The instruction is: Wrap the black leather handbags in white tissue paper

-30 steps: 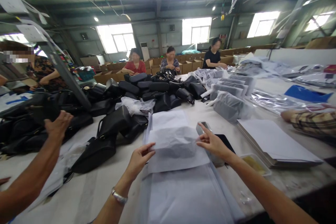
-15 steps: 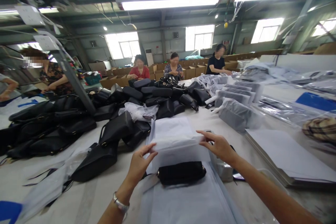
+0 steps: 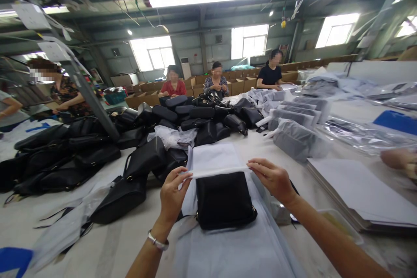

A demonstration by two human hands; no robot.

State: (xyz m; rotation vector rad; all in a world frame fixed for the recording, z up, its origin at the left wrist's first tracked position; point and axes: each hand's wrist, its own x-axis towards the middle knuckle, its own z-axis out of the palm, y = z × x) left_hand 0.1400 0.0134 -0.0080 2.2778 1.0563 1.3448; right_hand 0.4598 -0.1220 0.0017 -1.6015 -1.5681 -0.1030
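Note:
Both my hands pinch the ends of a narrow folded band of white tissue paper (image 3: 220, 172), stretched across the far edge of a black bag (image 3: 224, 202). My left hand (image 3: 174, 189), with a silver bracelet at the wrist, is closed on the left end. At the right end, my right hand (image 3: 273, 178) has its fingertips pressed together on the paper. The bag lies flat, with small gold-coloured fittings at its near corners. Under it is a stack of pale thin sheets (image 3: 234, 254); more white paper shows beyond the band.
Black bags (image 3: 78, 156) are heaped to the left and ahead. Wrapped grey bags (image 3: 291, 139) stand in a row at right, near a stack of white boards (image 3: 361, 191). A co-worker's hand (image 3: 399, 159) shows at the right edge. Several people work across the table.
The tissue paper has gone from a wide flap over most of the bag to a narrow band at its far edge, baring the bag. A hand has come in at the right edge.

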